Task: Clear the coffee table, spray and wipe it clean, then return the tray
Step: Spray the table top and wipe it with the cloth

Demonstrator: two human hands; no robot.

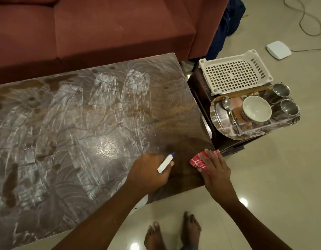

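Head view: steel tray point(221, 112) beside coffee table point(84, 134)

Warm, dim indoor light is falling from overhead, glaring off the streaked dark wooden coffee table point(94, 123) as one bright patch and glinting as small round spots on the glossy beige tiled floor point(264, 177). The wide lens is bowing the table's edges; fine detail is looking soft

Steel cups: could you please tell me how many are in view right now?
2. One steel cup stands at the far right corner of the steel tray; the other steel cup stands just nearer, right of the bowl. None seems hidden.
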